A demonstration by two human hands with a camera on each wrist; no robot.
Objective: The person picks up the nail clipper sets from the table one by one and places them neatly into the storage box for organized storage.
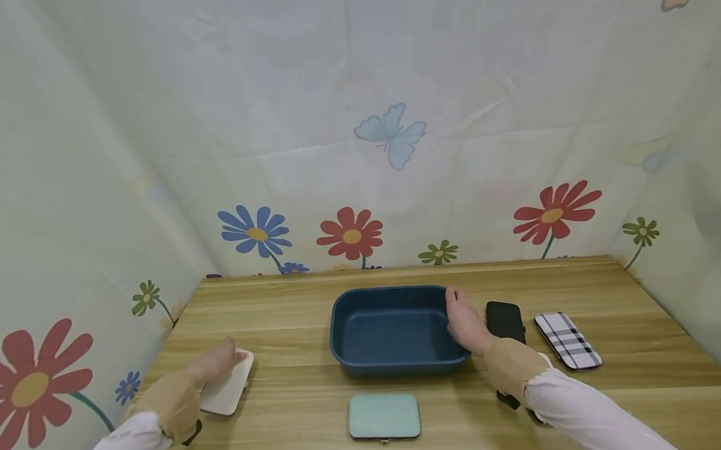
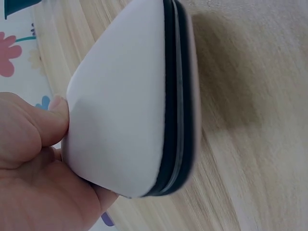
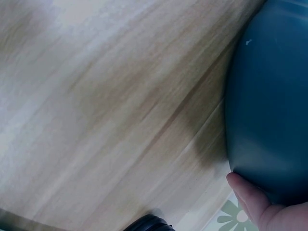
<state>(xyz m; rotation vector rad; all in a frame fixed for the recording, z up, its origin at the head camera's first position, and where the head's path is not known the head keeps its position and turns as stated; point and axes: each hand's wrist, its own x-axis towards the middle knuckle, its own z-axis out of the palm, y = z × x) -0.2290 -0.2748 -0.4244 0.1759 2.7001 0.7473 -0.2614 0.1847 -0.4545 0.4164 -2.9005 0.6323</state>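
In the head view my left hand (image 1: 214,365) grips a flat white case (image 1: 226,392) at the left of the table. Seen closely in the left wrist view, the case (image 2: 120,101) has rounded corners, a dark side and a thin metal seam; the thumb lies along one edge. My right hand (image 1: 466,322) holds the right rim of a deep blue rectangular tub (image 1: 399,370), whose inside shows nothing in it. The right wrist view shows a digit (image 3: 248,192) against the tub's outer wall (image 3: 269,106). In front of the tub lies a mint-green clasp case (image 1: 384,416).
Right of the tub lie a black case (image 1: 504,318) and a plaid case (image 1: 568,340). My right forearm partly covers other items, including a dark piece (image 1: 508,400). A flowered sheet (image 1: 279,161) hangs behind the wooden table (image 1: 291,423) and at its sides.
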